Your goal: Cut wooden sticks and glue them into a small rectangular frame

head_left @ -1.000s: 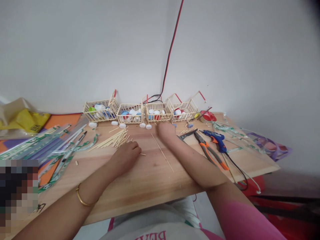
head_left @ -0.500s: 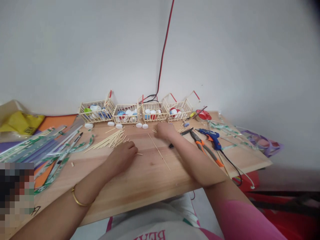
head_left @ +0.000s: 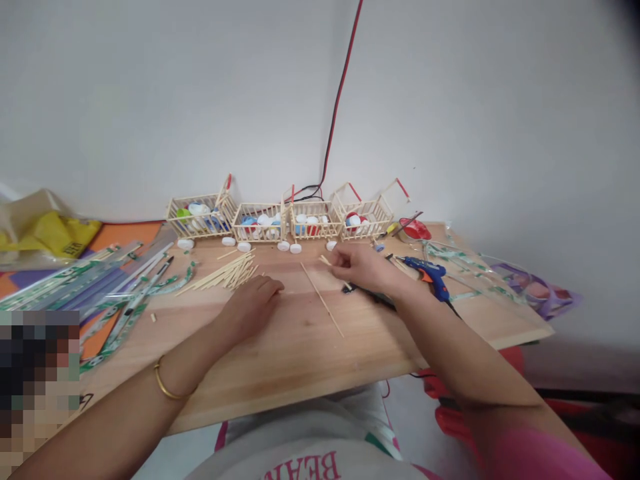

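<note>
Grips half-curled, contents unclear: right hand (head_left: 359,267) beside a short pale wooden stick (head_left: 325,260), left hand (head_left: 254,301) near piled thin wooden sticks (head_left: 231,273); sweeping rightward could knock the blue plastic glue gun (head_left: 428,268).

Looks like a small craft workspace, in a home or a workshop, hard to say which. Shows that by a wooden tabletop (head_left: 300,360) near a plain wall (head_left: 175,100), lined along the far edge with miniature stick-built carts (head_left: 259,230), strewn with loose sticks (head_left: 227,272), and carrying a blue glue gun (head_left: 434,269) toward the right edge.
</note>
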Action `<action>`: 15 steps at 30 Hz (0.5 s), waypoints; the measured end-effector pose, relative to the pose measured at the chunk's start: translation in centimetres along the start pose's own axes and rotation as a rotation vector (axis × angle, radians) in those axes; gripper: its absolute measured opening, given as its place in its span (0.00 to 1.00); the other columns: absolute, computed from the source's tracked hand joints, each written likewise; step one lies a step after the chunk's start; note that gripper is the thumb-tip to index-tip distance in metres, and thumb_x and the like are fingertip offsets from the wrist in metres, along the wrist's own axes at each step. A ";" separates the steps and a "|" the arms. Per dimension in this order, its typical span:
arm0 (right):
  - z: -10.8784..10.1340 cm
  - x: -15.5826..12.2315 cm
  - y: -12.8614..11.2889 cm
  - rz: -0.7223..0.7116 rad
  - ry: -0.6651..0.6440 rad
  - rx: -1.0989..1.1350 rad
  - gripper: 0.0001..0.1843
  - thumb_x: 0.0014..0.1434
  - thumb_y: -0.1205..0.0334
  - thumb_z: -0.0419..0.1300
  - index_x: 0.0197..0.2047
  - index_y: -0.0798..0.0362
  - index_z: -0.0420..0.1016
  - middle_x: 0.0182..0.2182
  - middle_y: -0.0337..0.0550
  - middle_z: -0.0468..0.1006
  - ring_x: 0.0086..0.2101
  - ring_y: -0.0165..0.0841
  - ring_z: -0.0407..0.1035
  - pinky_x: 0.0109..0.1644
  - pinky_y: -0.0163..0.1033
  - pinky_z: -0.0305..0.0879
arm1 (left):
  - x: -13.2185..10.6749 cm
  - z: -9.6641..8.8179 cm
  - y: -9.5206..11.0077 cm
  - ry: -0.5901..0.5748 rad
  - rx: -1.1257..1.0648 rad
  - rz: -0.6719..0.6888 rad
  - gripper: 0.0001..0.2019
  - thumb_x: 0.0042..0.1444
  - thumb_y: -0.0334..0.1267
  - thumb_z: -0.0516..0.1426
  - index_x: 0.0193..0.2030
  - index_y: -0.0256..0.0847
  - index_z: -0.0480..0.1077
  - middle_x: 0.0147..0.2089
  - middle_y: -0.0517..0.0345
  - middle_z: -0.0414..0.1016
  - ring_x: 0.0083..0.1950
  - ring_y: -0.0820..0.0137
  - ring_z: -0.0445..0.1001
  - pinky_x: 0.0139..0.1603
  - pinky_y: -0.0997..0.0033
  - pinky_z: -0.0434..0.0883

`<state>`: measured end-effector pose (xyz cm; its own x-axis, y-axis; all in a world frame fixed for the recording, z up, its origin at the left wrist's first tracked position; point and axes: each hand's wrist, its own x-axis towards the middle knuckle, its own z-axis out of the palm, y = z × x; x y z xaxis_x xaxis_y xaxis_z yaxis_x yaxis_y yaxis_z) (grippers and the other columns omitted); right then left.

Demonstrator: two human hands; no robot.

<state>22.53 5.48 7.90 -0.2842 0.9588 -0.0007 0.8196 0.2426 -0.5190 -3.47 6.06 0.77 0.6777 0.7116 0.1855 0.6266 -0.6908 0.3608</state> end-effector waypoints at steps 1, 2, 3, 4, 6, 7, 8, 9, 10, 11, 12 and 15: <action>0.3 -0.4 -0.2 -0.004 -0.029 0.103 0.06 0.53 0.62 0.56 0.28 0.54 0.65 0.22 0.34 0.66 0.24 0.25 0.59 0.28 0.29 0.53 | 0.0 0.0 0.0 0.021 -0.023 0.004 0.11 0.60 0.31 0.47 0.43 0.36 0.69 0.40 0.50 0.73 0.44 0.65 0.70 0.46 0.64 0.67; 0.7 -0.7 -0.4 -0.001 -0.060 0.196 0.07 0.53 0.60 0.56 0.28 0.55 0.65 0.21 0.33 0.64 0.23 0.24 0.58 0.27 0.29 0.52 | -0.1 0.0 -0.1 0.038 -0.041 0.010 0.11 0.61 0.32 0.47 0.44 0.36 0.69 0.41 0.49 0.73 0.44 0.66 0.70 0.47 0.65 0.67; 1.2 -1.0 -0.5 0.007 -0.084 0.272 0.08 0.53 0.59 0.57 0.28 0.55 0.65 0.20 0.32 0.63 0.22 0.24 0.57 0.26 0.29 0.52 | -0.1 0.1 -0.2 0.049 -0.049 0.014 0.11 0.61 0.32 0.47 0.44 0.36 0.69 0.42 0.49 0.73 0.44 0.66 0.70 0.47 0.65 0.67; 1.6 -1.2 -0.6 0.017 -0.095 0.332 0.09 0.52 0.58 0.58 0.28 0.55 0.65 0.20 0.31 0.62 0.21 0.23 0.55 0.25 0.29 0.51 | -0.1 0.1 -0.2 0.057 -0.047 0.012 0.11 0.60 0.32 0.47 0.43 0.37 0.70 0.41 0.49 0.73 0.44 0.66 0.70 0.46 0.65 0.67; 2.4 -1.6 -0.4 0.032 -0.088 0.403 0.11 0.52 0.56 0.59 0.27 0.55 0.65 0.20 0.30 0.60 0.21 0.23 0.54 0.25 0.30 0.51 | -0.1 0.1 -0.5 0.074 -0.013 -0.015 0.10 0.59 0.32 0.48 0.41 0.38 0.70 0.40 0.50 0.73 0.43 0.66 0.71 0.45 0.65 0.68; 2.6 -1.7 -0.2 0.036 -0.077 0.417 0.12 0.52 0.55 0.59 0.27 0.55 0.65 0.20 0.30 0.60 0.21 0.23 0.53 0.25 0.30 0.50 | -0.1 0.0 -0.6 0.087 0.011 -0.040 0.10 0.58 0.32 0.49 0.41 0.38 0.70 0.40 0.50 0.73 0.43 0.65 0.71 0.44 0.64 0.68; 2.8 -1.9 0.1 0.041 -0.064 0.417 0.12 0.52 0.55 0.58 0.27 0.55 0.65 0.19 0.30 0.59 0.21 0.23 0.53 0.25 0.30 0.50 | -0.1 0.0 -0.7 0.099 0.033 -0.071 0.10 0.57 0.32 0.49 0.41 0.38 0.70 0.39 0.50 0.73 0.42 0.65 0.71 0.44 0.64 0.68; 2.8 -2.2 0.6 0.045 -0.050 0.406 0.12 0.53 0.55 0.57 0.28 0.55 0.65 0.19 0.30 0.59 0.21 0.23 0.53 0.25 0.30 0.50 | 0.0 -0.1 -0.8 0.110 0.047 -0.101 0.09 0.56 0.32 0.50 0.42 0.38 0.70 0.39 0.50 0.73 0.42 0.64 0.71 0.44 0.64 0.68; 2.8 -2.4 1.1 0.046 -0.030 0.381 0.12 0.54 0.54 0.57 0.28 0.54 0.65 0.19 0.30 0.59 0.21 0.23 0.54 0.25 0.30 0.50 | 0.0 -0.1 -0.9 0.122 0.051 -0.131 0.10 0.56 0.33 0.51 0.42 0.38 0.69 0.38 0.51 0.74 0.42 0.64 0.71 0.43 0.64 0.68; 2.6 -2.7 1.6 0.048 -0.006 0.345 0.12 0.55 0.54 0.56 0.29 0.54 0.65 0.19 0.30 0.60 0.21 0.24 0.55 0.26 0.30 0.51 | 0.0 -0.2 -1.0 0.132 0.047 -0.158 0.10 0.55 0.33 0.51 0.43 0.38 0.68 0.37 0.51 0.74 0.41 0.64 0.72 0.43 0.64 0.68; 2.2 -2.9 2.2 0.054 0.024 0.301 0.11 0.56 0.54 0.55 0.29 0.54 0.65 0.20 0.31 0.62 0.22 0.24 0.56 0.26 0.31 0.52 | 0.0 -0.3 -1.1 0.141 0.038 -0.182 0.11 0.54 0.33 0.51 0.44 0.38 0.68 0.37 0.52 0.74 0.41 0.64 0.72 0.42 0.64 0.68; 0.7 -3.7 4.1 0.098 0.143 0.145 0.11 0.57 0.55 0.55 0.30 0.53 0.66 0.23 0.35 0.67 0.25 0.26 0.60 0.29 0.32 0.54 | 0.1 -0.4 -1.1 0.160 0.017 -0.222 0.12 0.54 0.34 0.52 0.46 0.38 0.66 0.37 0.53 0.74 0.40 0.64 0.72 0.42 0.65 0.68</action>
<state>26.57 2.85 5.13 -0.1249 0.9905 0.0582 0.7566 0.1330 -0.6403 -4.27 6.92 0.80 0.4542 0.8563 0.2459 0.7606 -0.5164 0.3935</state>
